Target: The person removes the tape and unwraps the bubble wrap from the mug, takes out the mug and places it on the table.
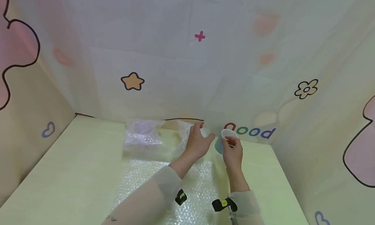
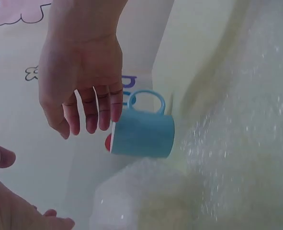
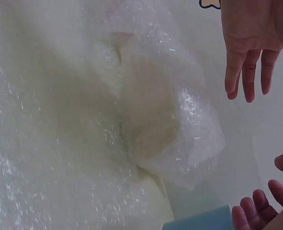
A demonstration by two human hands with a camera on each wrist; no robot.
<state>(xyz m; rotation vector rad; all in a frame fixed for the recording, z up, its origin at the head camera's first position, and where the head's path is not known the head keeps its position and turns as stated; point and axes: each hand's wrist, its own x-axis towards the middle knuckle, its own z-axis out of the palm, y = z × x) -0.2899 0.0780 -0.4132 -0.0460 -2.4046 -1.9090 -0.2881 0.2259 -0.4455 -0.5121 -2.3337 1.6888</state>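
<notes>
Blue mug [image 1: 219, 146], pale rim uppermost, and there it is at the far edge of the table [image 1: 88, 166], right up by the printed backdrop [image 1: 164, 55]! It looks upright or close to it, handle [image 2: 146, 91] in plain sight. Right hand [image 1: 233, 151] at the rim, fingers loosely bent, thumb apart from them; no firm grasp to call, and contact itself I can't confirm. Left hand [image 1: 197, 142], over on the other side: fingers spread, nothing held, well short of the mug. Now the state of play! Down in front, a bubble-wrap sheet [image 1: 202, 186] lies spread flat, so the laying-out looks done. Behind it, crumpled bubble wrap [image 1: 143, 133] stands up against the backdrop; whether that's one piece with the sheet, I can't tell. And the mug? Bare, just beside the wrap, not a fold over it, so any covering looks wholly undone. Also left, by my reading: a secure grip, and mug and sheet brought together, since they're apart.
</notes>
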